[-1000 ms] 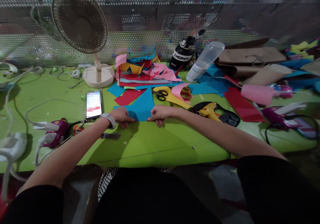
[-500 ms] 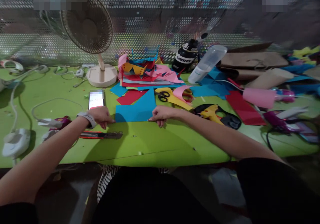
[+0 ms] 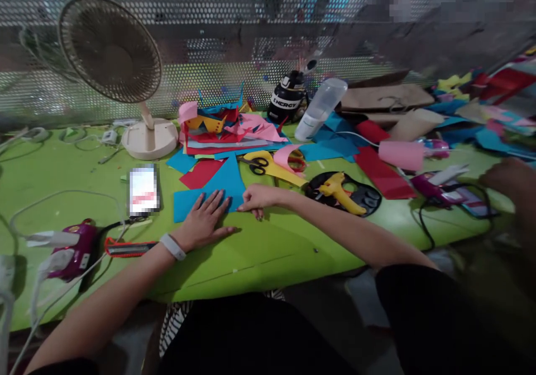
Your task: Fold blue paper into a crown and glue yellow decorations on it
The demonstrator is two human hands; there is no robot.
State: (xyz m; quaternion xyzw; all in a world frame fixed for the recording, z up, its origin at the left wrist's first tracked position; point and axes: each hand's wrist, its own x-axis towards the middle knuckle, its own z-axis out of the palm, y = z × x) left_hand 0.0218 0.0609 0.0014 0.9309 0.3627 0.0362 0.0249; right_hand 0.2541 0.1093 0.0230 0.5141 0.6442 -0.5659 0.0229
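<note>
A sheet of blue paper (image 3: 228, 178) lies on the green tabletop in front of me. My left hand (image 3: 205, 219) rests flat across its near part with the fingers spread. At the sheet's near right corner, my right hand (image 3: 257, 197) has its fingers curled in and pinches the edge. An orange and black box cutter (image 3: 129, 248) lies by my left wrist, partly covered by it. Just beyond my right hand are black-handled scissors (image 3: 257, 166) on a strip of yellow paper (image 3: 285, 171).
A yellow glue gun (image 3: 341, 193) sits on a black tray right of centre. A phone (image 3: 143, 191), a fan (image 3: 149, 138) and a purple power strip (image 3: 75, 249) stand left. Paper scraps (image 3: 234, 129) and a black bottle (image 3: 287, 99) lie behind. Another person's hand (image 3: 505, 177) shows far right.
My left hand has moved from the sheet's left corner onto its middle and flattened out. My right hand stays at the right corner. The view has shifted, and another person's hand has appeared.
</note>
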